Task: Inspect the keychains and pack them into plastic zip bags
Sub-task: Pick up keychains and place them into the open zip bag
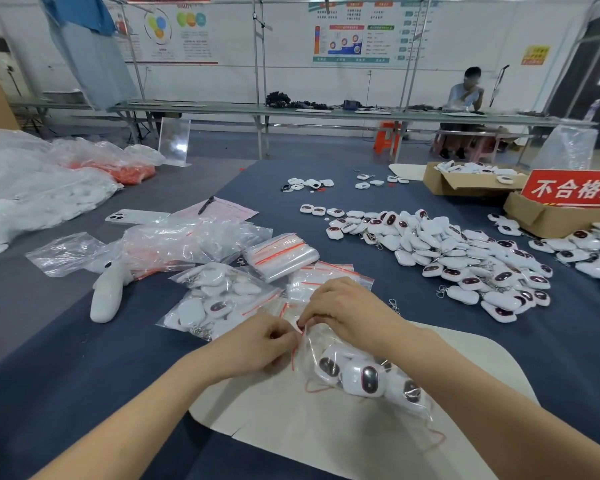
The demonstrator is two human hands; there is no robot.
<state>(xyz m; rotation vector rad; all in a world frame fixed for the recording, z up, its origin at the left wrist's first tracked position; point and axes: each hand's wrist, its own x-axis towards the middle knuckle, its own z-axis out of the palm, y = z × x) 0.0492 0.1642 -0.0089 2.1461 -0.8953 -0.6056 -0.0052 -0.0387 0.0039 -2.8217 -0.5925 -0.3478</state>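
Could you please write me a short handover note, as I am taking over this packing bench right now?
Hands: the left hand and the right hand both pinch the red zip edge of a filled bag lying on the white sheet.
Done: another packed bag lies to its left.
Left: close this zip, which I cannot tell is sealed. A big pile of loose keychains waits on the right, and empty bags are stacked beyond the hands.
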